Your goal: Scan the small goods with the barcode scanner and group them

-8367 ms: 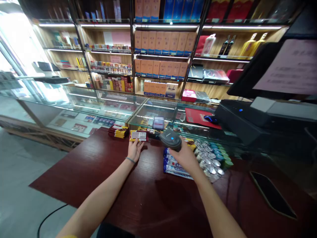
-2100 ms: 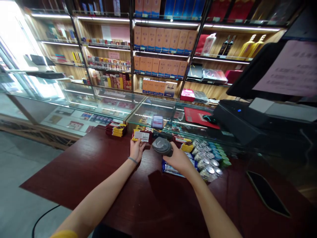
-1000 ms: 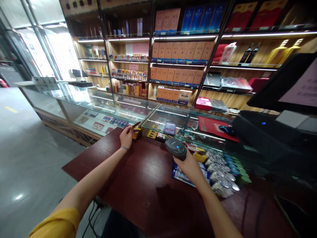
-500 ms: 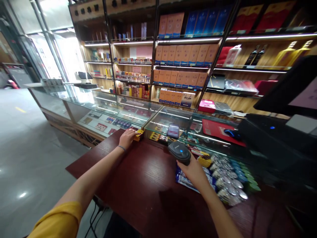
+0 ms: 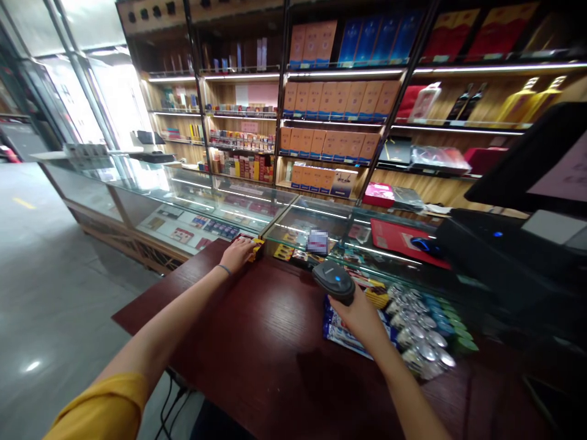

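My right hand (image 5: 360, 315) is wrapped round the grip of a black barcode scanner (image 5: 334, 280), which has a small blue light on top. Its head points forward and left, above the dark red wooden counter (image 5: 275, 330). Blue-and-white packets (image 5: 351, 339) lie under and beside this hand. At the counter's far edge, my left hand (image 5: 237, 253) has its fingers closed over a small yellow and dark red box (image 5: 257, 247); the fingertips and part of the box are hard to make out.
Rows of small silver-lidded containers (image 5: 415, 333) stand to the right. A glass display case (image 5: 220, 201) borders the counter's far side. A red mat (image 5: 398, 243) lies beyond, near a dark monitor (image 5: 527, 159). Stocked shelves (image 5: 339, 122) line the back. Cables (image 5: 169, 400) hang below.
The view has shifted slightly. Both hands keep nearly the same places over the counter, the right one still round the scanner and the left one still at the small box.
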The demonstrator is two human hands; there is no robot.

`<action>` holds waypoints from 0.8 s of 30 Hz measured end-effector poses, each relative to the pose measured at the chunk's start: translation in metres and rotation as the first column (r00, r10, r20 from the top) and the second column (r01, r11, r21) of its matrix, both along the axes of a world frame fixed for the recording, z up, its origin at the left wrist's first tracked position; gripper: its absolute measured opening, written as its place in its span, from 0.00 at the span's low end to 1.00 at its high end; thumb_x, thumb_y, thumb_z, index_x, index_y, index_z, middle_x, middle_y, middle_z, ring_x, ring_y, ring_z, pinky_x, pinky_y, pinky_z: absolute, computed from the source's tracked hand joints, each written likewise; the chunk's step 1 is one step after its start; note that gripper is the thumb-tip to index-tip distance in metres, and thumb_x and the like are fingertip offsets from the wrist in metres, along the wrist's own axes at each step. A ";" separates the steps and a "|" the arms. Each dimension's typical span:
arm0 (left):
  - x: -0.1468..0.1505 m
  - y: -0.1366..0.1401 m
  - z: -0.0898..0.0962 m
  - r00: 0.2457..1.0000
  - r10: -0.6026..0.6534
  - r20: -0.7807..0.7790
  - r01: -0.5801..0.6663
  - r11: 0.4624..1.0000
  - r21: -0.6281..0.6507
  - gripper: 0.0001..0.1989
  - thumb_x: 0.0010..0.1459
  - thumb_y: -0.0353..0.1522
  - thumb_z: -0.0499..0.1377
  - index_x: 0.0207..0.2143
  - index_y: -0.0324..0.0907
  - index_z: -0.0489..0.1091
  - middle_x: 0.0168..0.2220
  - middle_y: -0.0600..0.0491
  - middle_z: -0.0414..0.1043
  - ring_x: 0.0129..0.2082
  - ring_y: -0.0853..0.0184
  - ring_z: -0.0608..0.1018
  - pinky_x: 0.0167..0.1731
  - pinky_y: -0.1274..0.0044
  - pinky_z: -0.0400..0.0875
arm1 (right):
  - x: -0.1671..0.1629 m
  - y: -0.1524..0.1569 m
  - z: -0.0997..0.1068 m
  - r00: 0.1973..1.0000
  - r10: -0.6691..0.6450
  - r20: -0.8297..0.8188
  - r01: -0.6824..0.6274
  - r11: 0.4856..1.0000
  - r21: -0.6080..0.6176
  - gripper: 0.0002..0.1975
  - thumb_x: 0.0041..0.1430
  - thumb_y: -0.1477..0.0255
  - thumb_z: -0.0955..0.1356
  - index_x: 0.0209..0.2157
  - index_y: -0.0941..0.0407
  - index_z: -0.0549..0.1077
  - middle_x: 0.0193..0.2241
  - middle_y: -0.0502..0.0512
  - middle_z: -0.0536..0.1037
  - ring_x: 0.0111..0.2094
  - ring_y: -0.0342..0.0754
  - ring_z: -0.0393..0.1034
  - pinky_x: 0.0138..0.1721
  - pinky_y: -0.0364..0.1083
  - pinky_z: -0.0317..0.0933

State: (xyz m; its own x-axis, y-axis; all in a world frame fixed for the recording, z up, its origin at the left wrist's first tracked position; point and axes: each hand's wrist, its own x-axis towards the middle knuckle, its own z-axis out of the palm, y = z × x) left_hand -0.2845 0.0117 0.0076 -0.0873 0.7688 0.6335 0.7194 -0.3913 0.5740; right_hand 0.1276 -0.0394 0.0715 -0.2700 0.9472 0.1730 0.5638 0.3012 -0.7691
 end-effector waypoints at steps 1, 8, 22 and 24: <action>0.000 0.000 0.000 0.999 0.004 -0.044 -0.004 1.000 -0.005 0.14 0.48 0.34 0.69 0.39 0.53 0.78 0.41 0.48 0.78 0.47 0.56 0.76 0.61 0.66 0.62 | 0.000 0.001 0.000 1.000 -0.002 0.002 0.002 1.000 0.000 0.26 0.54 0.61 0.68 0.55 0.51 0.68 0.35 0.54 0.81 0.31 0.55 0.77 0.30 0.49 0.67; 0.000 0.001 0.008 0.982 -0.004 -0.186 -0.007 0.998 -0.061 0.17 0.49 0.33 0.67 0.43 0.50 0.77 0.45 0.46 0.76 0.50 0.54 0.74 0.59 0.61 0.63 | 0.006 0.006 0.004 0.999 0.000 -0.034 0.001 0.999 0.046 0.25 0.53 0.63 0.70 0.53 0.54 0.71 0.36 0.57 0.82 0.42 0.59 0.77 0.38 0.51 0.68; 0.108 0.001 0.031 0.951 -0.002 -0.311 0.046 0.990 0.134 0.17 0.64 0.39 0.56 0.52 0.46 0.73 0.52 0.44 0.73 0.54 0.53 0.73 0.58 0.61 0.66 | 0.082 -0.001 0.065 0.971 -0.149 -0.190 0.140 0.988 -0.060 0.19 0.55 0.61 0.68 0.47 0.53 0.70 0.18 0.44 0.70 0.13 0.44 0.61 0.15 0.43 0.55; 0.141 0.004 0.034 0.958 -0.082 -0.276 0.124 0.983 0.138 0.16 0.64 0.38 0.56 0.52 0.47 0.74 0.52 0.44 0.73 0.54 0.53 0.73 0.58 0.61 0.65 | 0.096 -0.002 0.069 0.959 -0.158 -0.233 0.144 0.986 -0.078 0.18 0.54 0.62 0.69 0.46 0.53 0.69 0.16 0.42 0.68 0.13 0.44 0.60 0.15 0.42 0.54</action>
